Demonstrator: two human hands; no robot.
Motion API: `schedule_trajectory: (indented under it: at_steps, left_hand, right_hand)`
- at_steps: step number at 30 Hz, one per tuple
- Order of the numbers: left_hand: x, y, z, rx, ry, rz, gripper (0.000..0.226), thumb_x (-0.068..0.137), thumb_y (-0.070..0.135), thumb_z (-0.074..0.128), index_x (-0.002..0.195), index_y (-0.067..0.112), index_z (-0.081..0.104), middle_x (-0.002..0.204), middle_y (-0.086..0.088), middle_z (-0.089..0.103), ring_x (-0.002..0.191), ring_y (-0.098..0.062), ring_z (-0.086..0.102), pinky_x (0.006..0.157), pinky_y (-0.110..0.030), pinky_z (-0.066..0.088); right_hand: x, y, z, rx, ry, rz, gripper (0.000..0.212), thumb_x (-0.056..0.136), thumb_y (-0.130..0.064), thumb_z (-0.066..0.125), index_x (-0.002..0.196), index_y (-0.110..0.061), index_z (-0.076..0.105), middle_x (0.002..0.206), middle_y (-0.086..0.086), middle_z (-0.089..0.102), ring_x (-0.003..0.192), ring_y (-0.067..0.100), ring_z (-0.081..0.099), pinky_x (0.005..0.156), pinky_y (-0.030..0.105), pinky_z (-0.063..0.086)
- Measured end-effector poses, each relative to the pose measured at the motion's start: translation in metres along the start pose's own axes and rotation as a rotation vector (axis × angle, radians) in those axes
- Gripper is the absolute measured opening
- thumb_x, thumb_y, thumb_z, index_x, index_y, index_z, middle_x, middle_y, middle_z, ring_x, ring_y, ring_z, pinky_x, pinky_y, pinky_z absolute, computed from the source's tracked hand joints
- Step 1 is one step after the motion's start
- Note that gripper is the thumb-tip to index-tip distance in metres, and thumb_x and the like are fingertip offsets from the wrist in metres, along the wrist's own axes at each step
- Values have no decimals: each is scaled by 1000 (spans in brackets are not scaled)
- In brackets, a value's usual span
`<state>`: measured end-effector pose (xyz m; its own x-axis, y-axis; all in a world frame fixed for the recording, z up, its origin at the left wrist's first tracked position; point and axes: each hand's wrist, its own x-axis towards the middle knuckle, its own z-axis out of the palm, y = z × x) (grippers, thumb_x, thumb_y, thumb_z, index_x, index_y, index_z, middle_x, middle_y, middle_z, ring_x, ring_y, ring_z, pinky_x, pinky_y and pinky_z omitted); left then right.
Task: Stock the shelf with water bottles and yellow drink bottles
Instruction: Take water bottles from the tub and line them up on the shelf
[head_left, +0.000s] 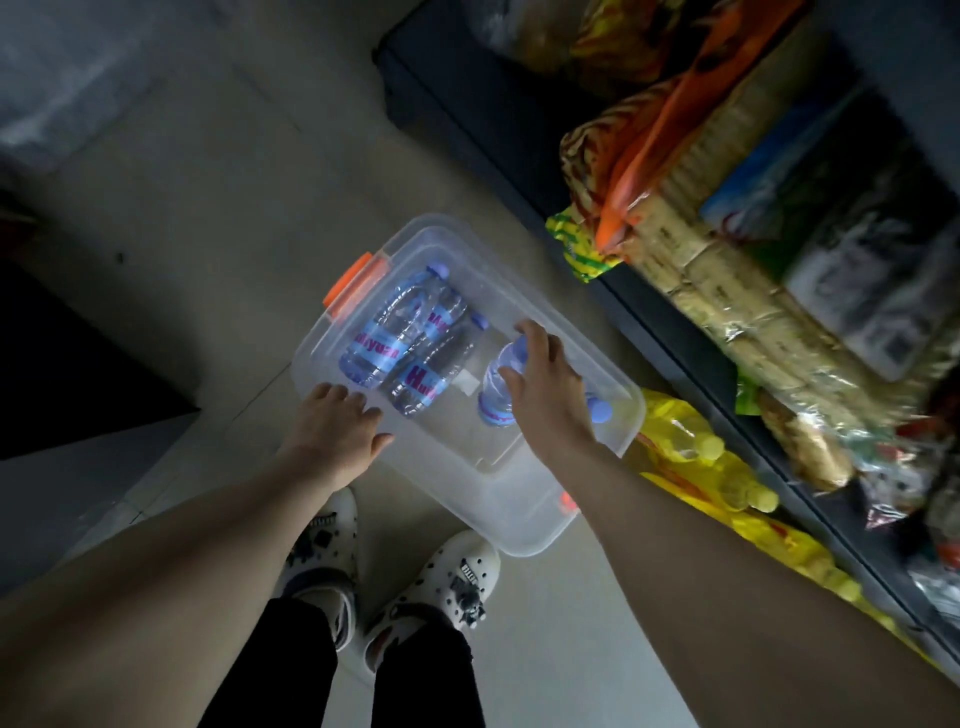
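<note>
A clear rectangular plastic storage bin (524, 519) with orange latches sat on the pale tiled floor (218, 218), just beside the dark low shelf (519, 150); inside it, toward the far end, lay a cluster of clear plastic water bottles with blue labels and lilac caps (402, 343), piled against one another on their sides; nearer the shelf side, the right hand (545, 389) reached down into the bin, its fingers curled round another clear water bottle (498, 387) of the same kind, gripping it near its upper part; the left hand (337, 426) rested on the bin's near rim, fingers relaxed and slightly spread, holding nothing; yellow drink bottles with yellow caps (727, 483) lay in a row on the shelf's lowest level, just beyond the bin's right corner; stacked packets of biscuits in clear wrap (727, 291) and orange and patterned snack bags (649, 145) filled the shelf above; a pair of white clogs with charms (431, 587) stood close to the bin's near end.
</note>
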<state>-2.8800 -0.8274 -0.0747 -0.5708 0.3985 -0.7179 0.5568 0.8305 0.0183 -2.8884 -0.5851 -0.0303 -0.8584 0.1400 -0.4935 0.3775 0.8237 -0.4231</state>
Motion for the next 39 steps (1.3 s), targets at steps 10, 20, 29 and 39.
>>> schedule_trajectory:
  at_steps: [10, 20, 29, 39]
  left_hand:
    - [-141, -12, -202, 45, -153, -44, 40, 96, 39, 52, 135, 28, 51, 130, 2, 60, 121, -22, 55, 96, -33, 46]
    - [-312, 5, -461, -359, 236, 61, 58, 87, 39, 70, 138, 18, 51, 130, -5, 61, 119, -23, 58, 96, -29, 43]
    - [-412, 28, -633, -980, 564, 429, 98, 59, 53, 88, 141, 28, 41, 125, 11, 63, 110, -7, 63, 101, -41, 51]
    - [-479, 56, -699, -822, 831, 428, 62, 72, 53, 80, 127, 37, 54, 106, 17, 68, 89, -1, 64, 83, -23, 47]
  right_hand:
    - [-113, -125, -267, 221, 215, -157, 59, 91, -30, 69, 140, -23, 39, 119, 2, 61, 97, 29, 60, 73, 27, 39]
    - [-260, -264, -534, 279, 506, -331, 56, 82, -31, 72, 127, -32, 39, 101, -5, 63, 84, 25, 65, 78, 42, 54]
    - [-351, -337, -692, 213, 589, -582, 58, 79, -29, 76, 127, -20, 44, 112, -4, 60, 98, 18, 65, 89, 46, 55]
    - [-379, -361, -730, 362, 743, -584, 67, 84, -37, 74, 139, -31, 37, 117, -6, 65, 102, 13, 65, 88, 34, 55]
